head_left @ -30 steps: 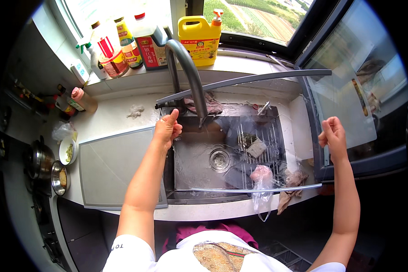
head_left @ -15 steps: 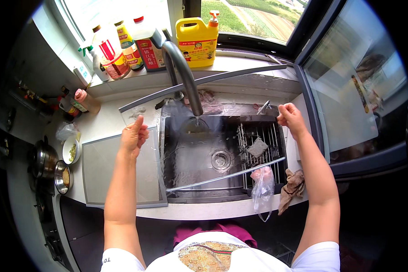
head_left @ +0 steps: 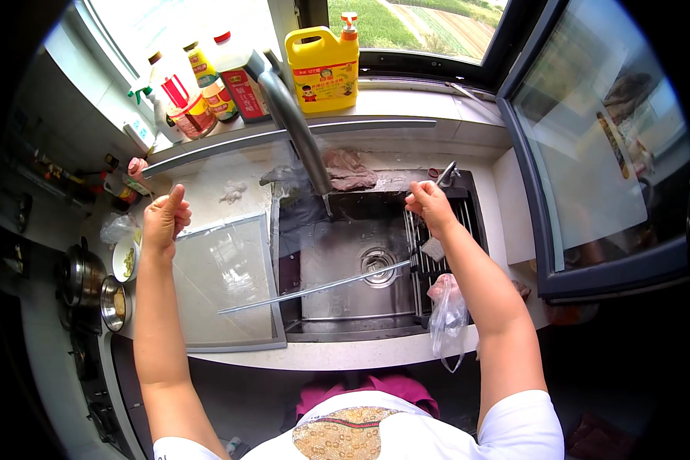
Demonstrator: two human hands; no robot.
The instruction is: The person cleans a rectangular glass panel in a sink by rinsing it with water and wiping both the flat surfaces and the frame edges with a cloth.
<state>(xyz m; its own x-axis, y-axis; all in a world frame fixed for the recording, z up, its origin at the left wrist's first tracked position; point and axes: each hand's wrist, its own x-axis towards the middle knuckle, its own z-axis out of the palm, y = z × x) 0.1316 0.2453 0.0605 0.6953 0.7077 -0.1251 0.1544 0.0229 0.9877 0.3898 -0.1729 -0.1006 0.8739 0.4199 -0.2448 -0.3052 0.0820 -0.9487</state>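
Between my hands is a clear panel with a grey strip (head_left: 222, 147) along its far edge and a thin pale strip (head_left: 314, 290) along its near edge. My left hand (head_left: 165, 221) grips the panel's left side, thumb up. My right hand (head_left: 431, 205) grips the right side with curled fingers. The panel is held above the counter and the dark sink (head_left: 345, 303), tilted in view. Behind it, the curved faucet (head_left: 303, 146) lets a thin stream of water fall into the basin.
A grey-framed flat panel (head_left: 230, 345) lies left of the sink. A rack (head_left: 418, 238) and a plastic bag (head_left: 448, 314) are at its right. Bottles and a yellow jug (head_left: 323, 73) line the sill. Bowls (head_left: 115, 303) stand left; an open window (head_left: 590, 153) juts in right.
Both hands have shifted left with the clear panel, so its left end now reaches over the counter. The right hand now sits over the sink's right part.
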